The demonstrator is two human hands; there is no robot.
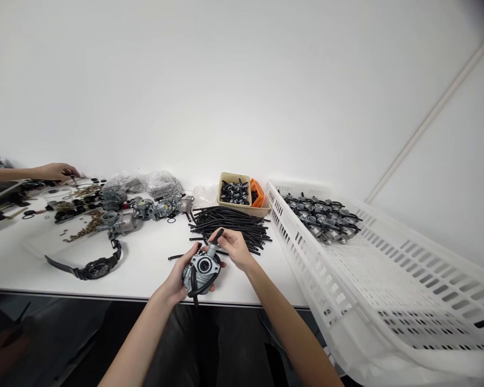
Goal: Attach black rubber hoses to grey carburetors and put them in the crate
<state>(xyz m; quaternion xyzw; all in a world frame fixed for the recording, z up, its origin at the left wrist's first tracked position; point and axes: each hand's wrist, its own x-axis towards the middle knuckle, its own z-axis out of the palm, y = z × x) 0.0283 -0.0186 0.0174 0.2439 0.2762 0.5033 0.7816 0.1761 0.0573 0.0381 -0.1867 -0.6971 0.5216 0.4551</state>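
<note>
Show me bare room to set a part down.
Bare tabletop lies between the watch and the left hand, and between the right forearm and the crate. The crate's near end is open; metal parts bunch at its far end. Crowded: behind the right hand, with black hoses, and farther left, with small brass pieces.

The wearer has 1 left hand [175, 278], 1 right hand [236, 248] and 1 held carburetor [202, 279]. Beyond: 1 wristwatch [98, 269], 1 white crate [371, 274], 1 yellow tub [234, 177], 1 orange basket [258, 192]. Black hoses [229, 224] overlap, uncountable.
</note>
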